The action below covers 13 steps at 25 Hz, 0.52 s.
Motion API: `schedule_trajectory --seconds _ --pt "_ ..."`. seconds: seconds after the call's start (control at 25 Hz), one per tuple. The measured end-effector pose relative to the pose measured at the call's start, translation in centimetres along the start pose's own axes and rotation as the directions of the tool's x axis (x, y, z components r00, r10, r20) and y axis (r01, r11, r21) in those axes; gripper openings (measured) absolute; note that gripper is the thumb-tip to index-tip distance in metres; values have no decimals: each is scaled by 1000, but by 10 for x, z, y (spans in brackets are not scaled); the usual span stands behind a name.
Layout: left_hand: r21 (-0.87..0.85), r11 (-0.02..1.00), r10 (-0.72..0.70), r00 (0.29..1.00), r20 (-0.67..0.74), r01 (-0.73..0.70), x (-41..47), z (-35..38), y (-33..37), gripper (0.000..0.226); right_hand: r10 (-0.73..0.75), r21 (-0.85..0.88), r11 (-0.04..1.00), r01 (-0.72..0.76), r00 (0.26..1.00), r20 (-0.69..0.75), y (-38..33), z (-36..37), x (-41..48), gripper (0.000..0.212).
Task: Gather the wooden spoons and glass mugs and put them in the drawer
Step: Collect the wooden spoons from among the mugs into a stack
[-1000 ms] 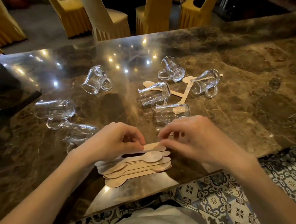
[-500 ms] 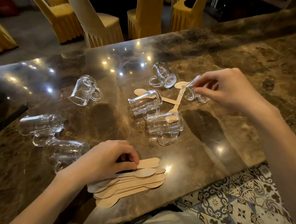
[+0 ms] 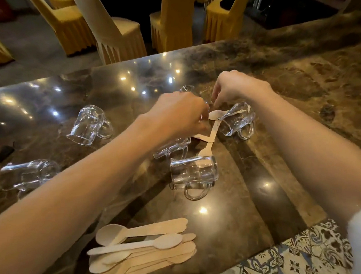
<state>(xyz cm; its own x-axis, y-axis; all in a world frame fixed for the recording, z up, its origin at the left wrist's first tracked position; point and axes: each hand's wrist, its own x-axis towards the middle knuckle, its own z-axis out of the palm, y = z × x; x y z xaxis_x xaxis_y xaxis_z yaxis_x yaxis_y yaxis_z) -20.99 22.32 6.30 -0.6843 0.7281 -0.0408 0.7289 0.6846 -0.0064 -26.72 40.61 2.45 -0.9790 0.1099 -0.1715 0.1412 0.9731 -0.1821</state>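
A stack of several wooden spoons (image 3: 144, 250) lies near the front edge of the marble table (image 3: 264, 195). More wooden spoons (image 3: 212, 134) lie crossed among glass mugs on their sides: one mug (image 3: 193, 172) in the middle, another (image 3: 236, 120) to its right, a third (image 3: 171, 147) partly under my left arm. My left hand (image 3: 180, 115) reaches over these loose spoons with its fingers curled down at them. My right hand (image 3: 236, 88) hovers just behind, fingertips pinched close to a spoon's bowl. What either hand grips is hidden.
Two further mugs lie at the left, one tipped (image 3: 89, 126) and one at the far left (image 3: 28, 175); another (image 3: 187, 88) peeks out behind my hands. Yellow-covered chairs (image 3: 114, 34) stand beyond the table. Patterned floor tiles (image 3: 301, 254) show past the front edge.
My left hand has left the spoon stack and reached forward to the loose spoons. My right hand has shifted left from the right-hand mug. The stack stays put.
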Motion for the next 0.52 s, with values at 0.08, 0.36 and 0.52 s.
schedule_trajectory --seconds 0.08,0.36,0.52 --pt "103 995 -8 995 102 -3 23 10 12 30 30 -30 999 -26 990 139 1 1 13 24" --pt "193 980 -6 969 248 -43 41 30 19 34 15 -53 999 -2 971 240 1 9 26 22" --pt "142 989 18 975 223 -50 40 34 15 33 -7 -42 999 18 965 262 3 9 23 21"
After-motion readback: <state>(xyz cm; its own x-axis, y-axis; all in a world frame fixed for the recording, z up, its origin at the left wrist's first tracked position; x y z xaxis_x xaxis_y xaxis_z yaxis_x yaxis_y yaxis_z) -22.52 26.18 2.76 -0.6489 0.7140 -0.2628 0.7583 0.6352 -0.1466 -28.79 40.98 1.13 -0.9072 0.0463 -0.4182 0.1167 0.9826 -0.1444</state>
